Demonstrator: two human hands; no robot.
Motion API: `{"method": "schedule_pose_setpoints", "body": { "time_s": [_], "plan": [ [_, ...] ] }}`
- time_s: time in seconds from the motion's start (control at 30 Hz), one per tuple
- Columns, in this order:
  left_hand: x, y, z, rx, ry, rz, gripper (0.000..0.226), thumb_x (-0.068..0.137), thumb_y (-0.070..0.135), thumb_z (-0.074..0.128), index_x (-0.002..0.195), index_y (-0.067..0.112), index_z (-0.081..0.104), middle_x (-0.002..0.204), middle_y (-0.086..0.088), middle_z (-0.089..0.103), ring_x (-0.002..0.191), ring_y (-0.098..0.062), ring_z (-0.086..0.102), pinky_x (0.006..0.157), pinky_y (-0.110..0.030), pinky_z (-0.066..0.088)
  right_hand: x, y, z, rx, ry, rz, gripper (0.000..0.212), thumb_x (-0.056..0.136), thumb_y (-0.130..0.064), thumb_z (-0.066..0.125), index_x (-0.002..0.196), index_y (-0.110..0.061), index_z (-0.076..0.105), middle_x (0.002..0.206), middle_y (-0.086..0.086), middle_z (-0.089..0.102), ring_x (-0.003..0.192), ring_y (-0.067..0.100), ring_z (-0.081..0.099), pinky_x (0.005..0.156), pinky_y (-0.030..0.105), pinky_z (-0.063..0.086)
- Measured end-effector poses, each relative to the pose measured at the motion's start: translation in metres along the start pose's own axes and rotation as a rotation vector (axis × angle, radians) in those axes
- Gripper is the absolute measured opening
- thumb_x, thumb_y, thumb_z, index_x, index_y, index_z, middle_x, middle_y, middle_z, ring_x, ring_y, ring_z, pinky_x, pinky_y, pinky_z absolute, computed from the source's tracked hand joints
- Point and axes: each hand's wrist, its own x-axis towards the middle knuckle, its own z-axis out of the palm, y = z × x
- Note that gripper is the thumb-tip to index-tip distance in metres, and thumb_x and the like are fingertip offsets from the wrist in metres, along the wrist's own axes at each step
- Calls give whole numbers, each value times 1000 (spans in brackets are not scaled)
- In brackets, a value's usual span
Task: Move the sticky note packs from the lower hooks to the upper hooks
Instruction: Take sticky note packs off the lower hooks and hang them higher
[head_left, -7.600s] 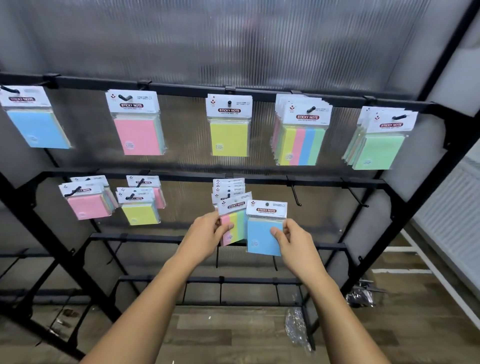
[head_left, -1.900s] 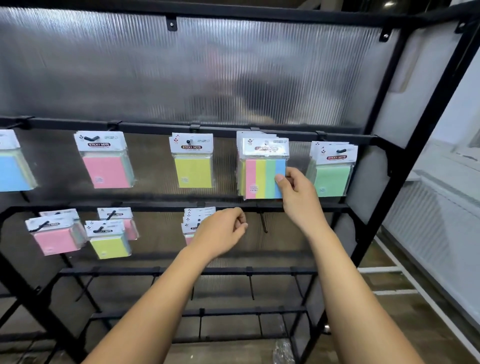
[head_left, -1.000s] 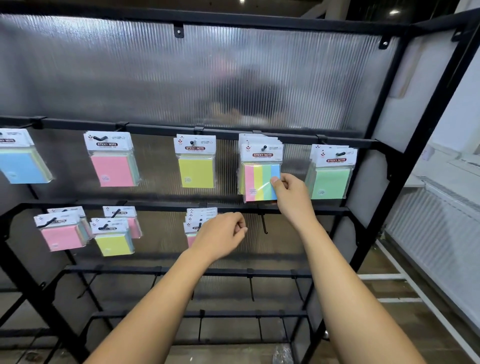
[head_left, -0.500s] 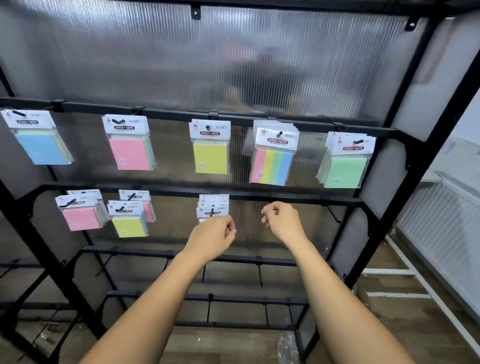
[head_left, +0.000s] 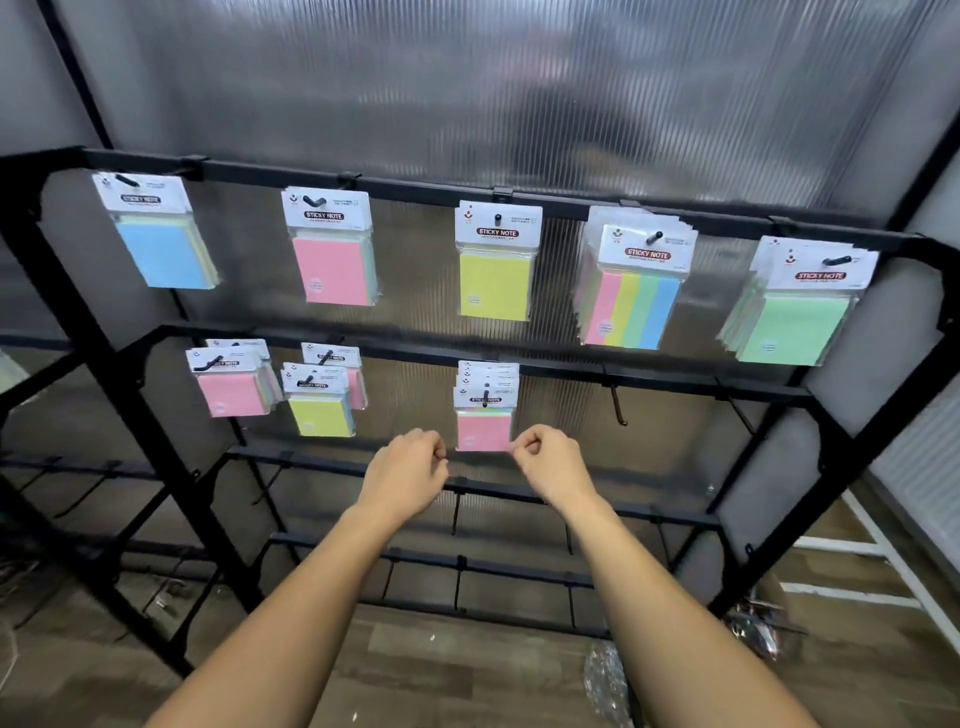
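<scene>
The pink-fronted packs (head_left: 484, 428) hung on a lower hook (head_left: 485, 396) just above and between the left hand (head_left: 410, 470), curled and empty, and the right hand (head_left: 551, 462), curled at their corner, grip impossible to tell; the next move, likely, was sliding one off toward an upper hook (head_left: 653, 238).

Lower hooks (head_left: 485, 397) carry pink packs (head_left: 232, 395) and a yellow pack (head_left: 319, 415) at left, a pink-fronted stack (head_left: 484, 428) centre; upper packs (head_left: 496, 286) hang above.
</scene>
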Motion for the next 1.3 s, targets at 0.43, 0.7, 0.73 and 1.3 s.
{"method": "schedule_pose_setpoints", "body": {
  "time_s": [0.43,0.7,0.73,1.3],
  "plan": [
    [31,-37,10,191,-63,80,19,92,30,48,105,21,58,108,0,61,102,-24,58,83,-36,46,48,-16,29,-213,12,147,49,84,-43,70,115,-9,53,116,10,64,106,30,61,85,37,51],
    [59,-46,21,180,-80,127,19,93,30,48,103,18,58,107,-1,62,99,-24,58,81,-37,47,49,-13,38,-223,49,137,39,89,-45,64,112,-13,62,107,8,69,97,29,63,77,33,48],
    [62,-46,21,171,-80,132,18,94,30,48,103,18,58,106,0,62,98,-23,58,81,-37,47,47,-14,38,-209,48,131,37,91,-41,63,114,-11,63,108,8,69,97,29,63,75,30,47],
    [93,-29,30,-72,-116,145,25,92,37,56,107,19,53,110,3,63,96,-18,60,70,-33,47,-21,-9,16,-74,146,-18,12,93,-34,60,96,-22,61,88,-7,72,83,17,64,72,42,53]
  ]
}}
